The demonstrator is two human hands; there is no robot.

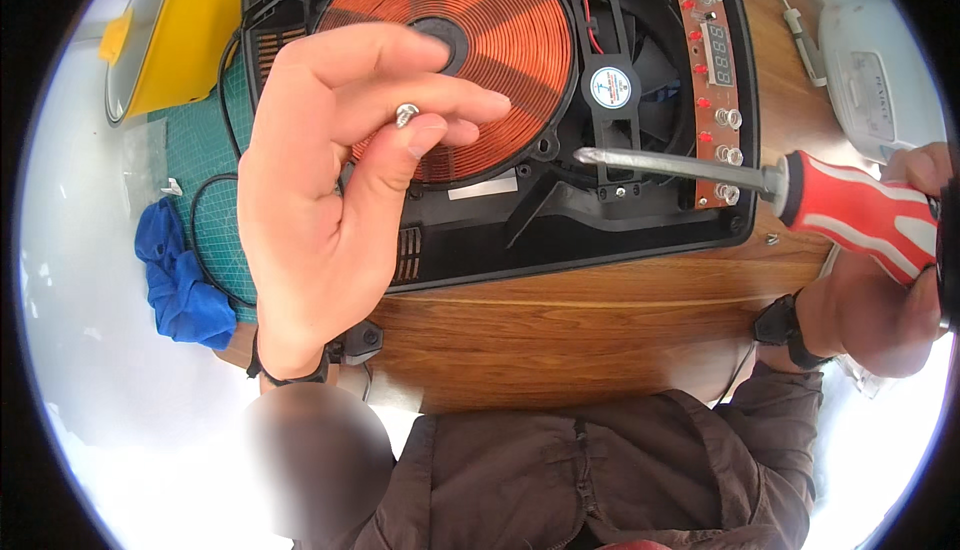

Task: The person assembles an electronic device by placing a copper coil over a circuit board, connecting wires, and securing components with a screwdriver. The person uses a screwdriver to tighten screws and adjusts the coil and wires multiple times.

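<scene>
Between thumb and finger, my left hand (335,150) pinches a small silver screw (406,115), raised over the copper coil (500,40) of an opened induction cooker. My right hand (885,300), at the right rim of the view, grips the red and white handle of a screwdriver (690,165). The screwdriver's cross-shaped tip points left, above the cooker's black housing (520,235), apart from the screw. Right of the coil, a black fan (655,75) sits under a bracket with a round sticker. Part of the coil is hidden behind my left hand.
A yellow pot (195,35) stands at the upper left by a green cutting mat (215,220). A blue cloth (185,280) lies at the mat's edge. A loose screw (772,239) rests on the wooden table (520,340). A clear plastic container (865,80) is at the upper right.
</scene>
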